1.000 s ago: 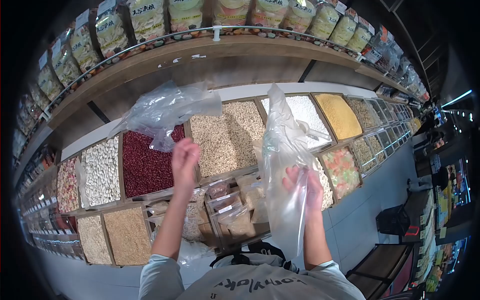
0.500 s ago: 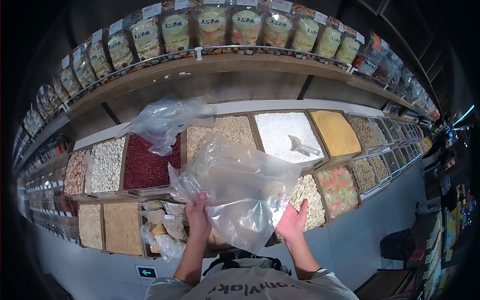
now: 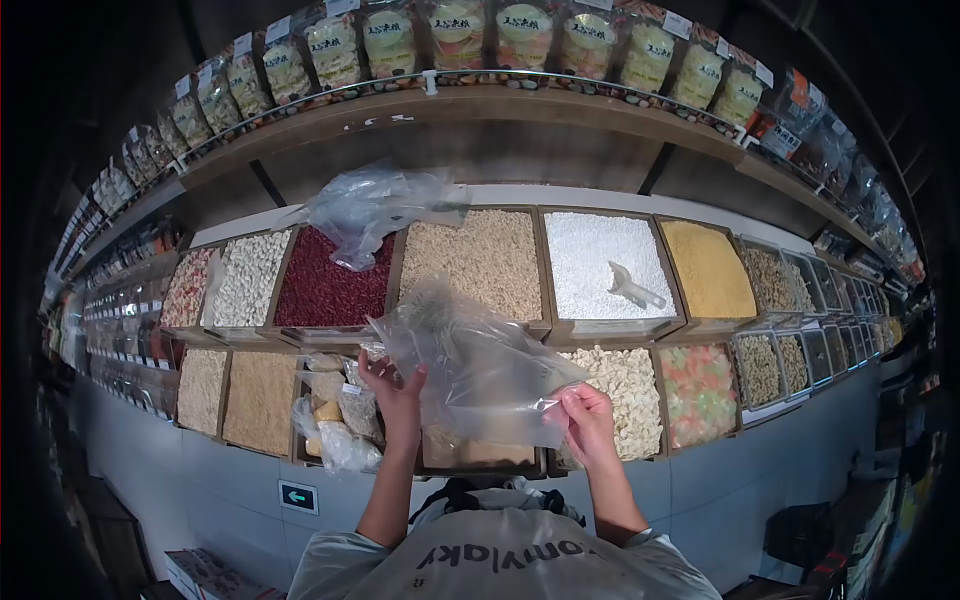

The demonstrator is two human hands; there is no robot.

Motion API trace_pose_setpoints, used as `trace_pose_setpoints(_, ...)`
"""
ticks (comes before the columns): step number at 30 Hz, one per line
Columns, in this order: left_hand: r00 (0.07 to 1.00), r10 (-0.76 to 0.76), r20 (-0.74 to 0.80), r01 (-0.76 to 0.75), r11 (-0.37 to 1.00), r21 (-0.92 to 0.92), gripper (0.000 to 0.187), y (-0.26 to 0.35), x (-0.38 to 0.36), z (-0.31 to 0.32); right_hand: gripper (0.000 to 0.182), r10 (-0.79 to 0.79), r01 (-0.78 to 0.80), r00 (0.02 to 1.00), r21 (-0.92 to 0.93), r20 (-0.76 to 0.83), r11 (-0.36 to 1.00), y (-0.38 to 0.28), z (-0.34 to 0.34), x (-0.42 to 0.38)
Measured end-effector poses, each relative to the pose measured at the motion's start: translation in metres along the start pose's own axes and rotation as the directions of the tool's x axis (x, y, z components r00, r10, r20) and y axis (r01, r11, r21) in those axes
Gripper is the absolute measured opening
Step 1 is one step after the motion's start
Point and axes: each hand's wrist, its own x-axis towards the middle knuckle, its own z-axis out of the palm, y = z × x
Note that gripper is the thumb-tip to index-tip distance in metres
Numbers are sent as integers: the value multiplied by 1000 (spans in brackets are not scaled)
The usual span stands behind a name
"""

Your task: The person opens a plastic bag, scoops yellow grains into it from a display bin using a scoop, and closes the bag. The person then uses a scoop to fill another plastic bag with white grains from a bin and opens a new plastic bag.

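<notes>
A clear plastic bag (image 3: 480, 365) spreads out in front of me, above the bins. My right hand (image 3: 588, 425) pinches its lower right edge between thumb and fingers. At the bag's left edge, my left hand (image 3: 396, 398) has its thumb and fingers apart, with the film right beside the thumb. Through the bag parts of the bins beneath show faintly. Behind it lie a bin of pale beige grain (image 3: 475, 255) and a bin of white pearls (image 3: 600, 255) with a clear scoop (image 3: 635, 288) resting in it.
A crumpled heap of plastic bags (image 3: 375, 215) lies over the dark red beans (image 3: 330, 290). Small packed bags (image 3: 345, 410) fill a bin left of my left hand. Packaged goods (image 3: 525, 40) line the shelf (image 3: 540, 110) above. Yellow grain (image 3: 708, 270) is at right.
The view has shifted, and the bag hangs flatter and smaller. My right hand has gone from spread fingers to a pinch on its edge; my left fingers have spread.
</notes>
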Motion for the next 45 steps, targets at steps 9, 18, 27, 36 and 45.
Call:
trace_pose_setpoints(9, 473, 7, 881, -493, 831, 258, 69, 60, -47, 22, 8, -25, 183, 941, -444, 339, 877, -6, 40, -3)
trace_pose_setpoints(18, 690, -235, 685, 299, 954, 26, 61, 23, -53, 8, 39, -145, 467, 858, -630, 493, 620, -32, 77, -10)
trace_pose_setpoints(27, 700, -261, 665, 669, 566, -482, 45, 16, 20, -46, 66, 171, -175, 980, -35, -98, 984, 142, -24, 1)
trace_pose_setpoints(36, 879, -142, 456, 289, 918, -272, 38, 26, 48, -69, 34, 419, -489, 871, 387, 255, 782, 105, -9, 4)
trace_pose_setpoints(45, 866, -257, 430, 495, 567, -658, 30, 54, 75, -84, 10, 342, -330, 939, 197, -28, 923, 77, -12, -9)
